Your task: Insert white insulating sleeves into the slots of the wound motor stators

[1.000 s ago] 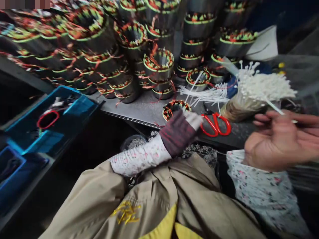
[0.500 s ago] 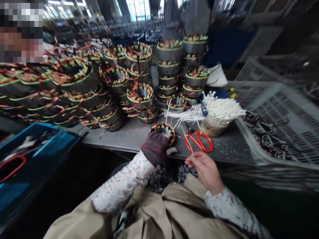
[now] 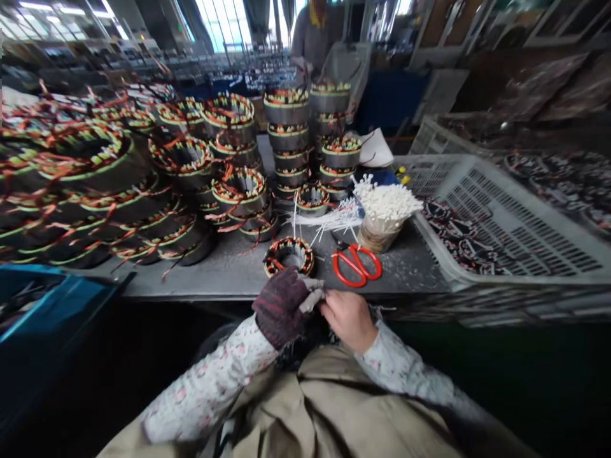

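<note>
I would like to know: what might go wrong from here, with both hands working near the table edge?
The stator sits near the front edge of the table, close to the gloved left hand, so a nudge might push it off. The red-handled scissors lie near the bare right hand and could be knocked down.

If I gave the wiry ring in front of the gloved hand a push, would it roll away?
Probably not: the ring lies flat on the bench, opening upward, so it would likely slide instead. It's probably heavy for its size, since wire windings are packed around its opening.
</note>
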`<state>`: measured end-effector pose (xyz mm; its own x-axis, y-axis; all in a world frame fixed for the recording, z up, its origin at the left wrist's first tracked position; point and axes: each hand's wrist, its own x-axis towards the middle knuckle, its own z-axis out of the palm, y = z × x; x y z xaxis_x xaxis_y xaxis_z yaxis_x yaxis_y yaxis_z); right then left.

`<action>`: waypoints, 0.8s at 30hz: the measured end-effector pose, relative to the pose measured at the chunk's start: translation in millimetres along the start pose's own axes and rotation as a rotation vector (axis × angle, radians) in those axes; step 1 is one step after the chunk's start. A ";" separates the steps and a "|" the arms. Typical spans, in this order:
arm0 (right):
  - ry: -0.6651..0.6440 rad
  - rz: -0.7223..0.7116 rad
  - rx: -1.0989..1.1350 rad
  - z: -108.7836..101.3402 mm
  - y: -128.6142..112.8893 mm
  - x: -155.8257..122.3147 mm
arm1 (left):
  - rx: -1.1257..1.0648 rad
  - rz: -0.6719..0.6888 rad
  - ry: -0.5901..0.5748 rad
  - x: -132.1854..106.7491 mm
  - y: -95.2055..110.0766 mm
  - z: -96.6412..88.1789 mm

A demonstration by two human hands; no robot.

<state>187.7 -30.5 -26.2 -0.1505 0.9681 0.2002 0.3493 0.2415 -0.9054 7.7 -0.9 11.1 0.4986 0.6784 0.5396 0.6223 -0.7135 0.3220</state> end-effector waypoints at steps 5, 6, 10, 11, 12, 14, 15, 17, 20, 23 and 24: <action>0.139 -0.165 -0.092 11.9 8.4 3.7 | -0.095 -0.168 -0.126 3.8 12.3 -8.3; 0.174 -0.203 -0.080 13.2 10.3 3.1 | -0.089 -0.177 -0.121 5.1 11.5 -11.9; 0.225 -0.014 0.211 10.3 17.4 -0.4 | 0.168 -0.191 -0.143 10.4 3.3 -30.2; 0.228 0.057 0.300 8.5 18.8 -0.9 | 0.252 -0.191 -0.215 12.4 1.4 -34.0; 0.228 0.110 0.375 6.8 20.0 -1.0 | 0.328 -0.191 -0.304 14.7 -0.2 -36.7; 0.218 0.164 0.471 4.2 21.2 0.0 | 0.429 -0.208 -0.474 20.4 -2.1 -39.7; 0.209 0.176 0.490 3.6 21.1 1.0 | 0.450 -0.226 -0.540 23.7 -2.8 -40.4; 0.199 0.178 0.483 3.6 19.5 3.7 | 0.433 -0.256 -0.620 30.4 -5.1 -42.1; 0.203 0.130 0.445 5.6 15.8 10.1 | 0.286 -0.214 -0.620 38.2 -13.0 -47.5; 0.203 0.052 0.424 9.5 14.6 22.4 | 0.216 -0.144 -0.551 39.9 -24.7 -52.6; 0.199 0.026 0.416 11.1 15.2 28.2 | 0.236 -0.145 -0.555 38.7 -28.6 -53.0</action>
<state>178.5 -0.2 -38.5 0.0483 0.9771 0.2072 -0.0561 0.2098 -0.9761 -22.8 36.5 64.0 0.5995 0.8003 -0.0026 0.7919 -0.5927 0.1470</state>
